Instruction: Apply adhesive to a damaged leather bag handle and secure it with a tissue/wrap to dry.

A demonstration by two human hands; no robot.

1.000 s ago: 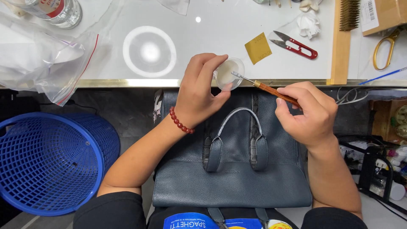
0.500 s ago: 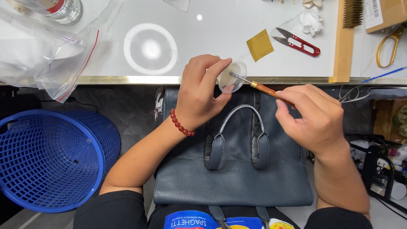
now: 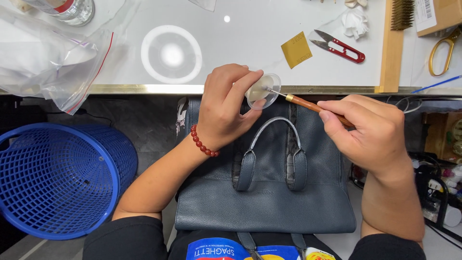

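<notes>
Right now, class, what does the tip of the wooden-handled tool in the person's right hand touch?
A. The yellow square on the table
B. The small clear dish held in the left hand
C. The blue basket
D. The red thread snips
B: the wooden-handled tool in the right hand has its tip inside the small clear dish, which the left hand holds above the dark bag.

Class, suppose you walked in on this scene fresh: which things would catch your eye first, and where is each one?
At centre, the left hand tilts a small clear dish while the right hand dips a wooden-handled tool into it, above a dark blue-grey handbag on the lap. A bright blue basket sits at lower left, and red snips lie on the white table.
</notes>
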